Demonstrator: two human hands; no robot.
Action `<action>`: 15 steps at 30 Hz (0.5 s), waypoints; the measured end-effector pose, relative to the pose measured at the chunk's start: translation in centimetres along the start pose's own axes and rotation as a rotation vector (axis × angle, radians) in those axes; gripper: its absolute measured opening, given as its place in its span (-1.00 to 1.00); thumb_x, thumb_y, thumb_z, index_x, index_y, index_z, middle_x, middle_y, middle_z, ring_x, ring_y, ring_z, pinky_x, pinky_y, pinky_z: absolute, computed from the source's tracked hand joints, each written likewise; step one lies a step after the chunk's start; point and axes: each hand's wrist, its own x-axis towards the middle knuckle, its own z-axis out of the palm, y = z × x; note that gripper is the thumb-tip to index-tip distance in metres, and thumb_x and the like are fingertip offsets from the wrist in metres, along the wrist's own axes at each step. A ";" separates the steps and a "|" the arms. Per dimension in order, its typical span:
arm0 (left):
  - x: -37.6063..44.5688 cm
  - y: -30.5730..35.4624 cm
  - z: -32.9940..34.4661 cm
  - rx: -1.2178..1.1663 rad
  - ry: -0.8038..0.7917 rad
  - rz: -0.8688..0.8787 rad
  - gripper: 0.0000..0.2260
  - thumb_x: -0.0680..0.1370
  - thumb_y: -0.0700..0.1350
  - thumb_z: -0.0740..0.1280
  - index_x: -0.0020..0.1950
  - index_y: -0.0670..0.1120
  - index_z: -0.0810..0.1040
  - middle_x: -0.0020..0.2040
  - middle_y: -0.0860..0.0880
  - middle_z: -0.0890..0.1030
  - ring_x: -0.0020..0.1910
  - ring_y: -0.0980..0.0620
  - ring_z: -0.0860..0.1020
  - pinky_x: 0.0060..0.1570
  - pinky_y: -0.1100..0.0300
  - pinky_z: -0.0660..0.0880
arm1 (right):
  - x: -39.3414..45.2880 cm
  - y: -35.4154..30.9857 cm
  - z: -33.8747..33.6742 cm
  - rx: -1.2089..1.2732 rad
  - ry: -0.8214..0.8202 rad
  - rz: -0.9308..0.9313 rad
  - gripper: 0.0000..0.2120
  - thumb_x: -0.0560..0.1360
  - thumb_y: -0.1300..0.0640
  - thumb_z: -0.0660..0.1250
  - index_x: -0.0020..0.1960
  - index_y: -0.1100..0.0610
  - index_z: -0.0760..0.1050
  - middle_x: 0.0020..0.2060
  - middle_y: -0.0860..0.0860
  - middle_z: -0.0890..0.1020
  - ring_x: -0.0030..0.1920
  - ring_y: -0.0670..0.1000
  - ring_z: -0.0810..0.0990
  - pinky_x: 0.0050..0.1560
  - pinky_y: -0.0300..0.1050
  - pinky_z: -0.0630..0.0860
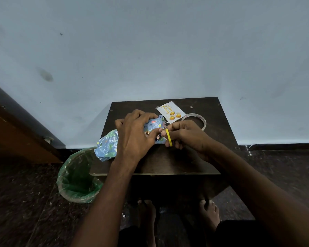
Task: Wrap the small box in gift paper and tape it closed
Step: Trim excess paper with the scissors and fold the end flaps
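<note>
A small box wrapped in blue patterned gift paper (154, 124) lies on the dark wooden table (185, 157). My left hand (134, 134) grips it from above, fingers curled over its far edge. Loose gift paper (106, 146) trails out to the left, past the table's edge. My right hand (184, 135) holds yellow-handled scissors (168, 137), their blades pointing away at the paper by the box's right end. The box itself is hidden under paper and hand.
A roll of clear tape (194, 119) lies at the right rear of the table, beside a white birthday card (169, 112). A bin with a green liner (78, 177) stands on the floor left of the table. My bare feet show below.
</note>
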 end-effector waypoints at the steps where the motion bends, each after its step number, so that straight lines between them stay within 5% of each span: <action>1: 0.0 0.0 0.0 0.002 0.003 0.002 -0.66 0.44 0.12 0.59 0.19 0.19 0.68 0.11 0.13 0.58 0.12 0.06 0.57 0.07 0.09 0.11 | 0.0 0.0 0.0 -0.004 0.002 -0.001 -0.83 0.58 0.10 0.47 -0.01 0.22 0.70 -0.22 0.19 0.74 -0.39 -0.03 0.50 -0.33 -0.18 0.42; 15: 0.1 0.1 0.0 0.014 0.002 0.009 -0.66 0.44 0.12 0.59 0.19 0.19 0.68 0.11 0.15 0.58 0.13 0.08 0.57 0.07 0.11 0.09 | -0.2 -0.2 0.2 -0.044 0.042 -0.010 -0.86 0.57 0.10 0.48 -0.03 0.18 0.73 -0.26 0.16 0.74 -0.36 0.00 0.49 -0.32 -0.19 0.43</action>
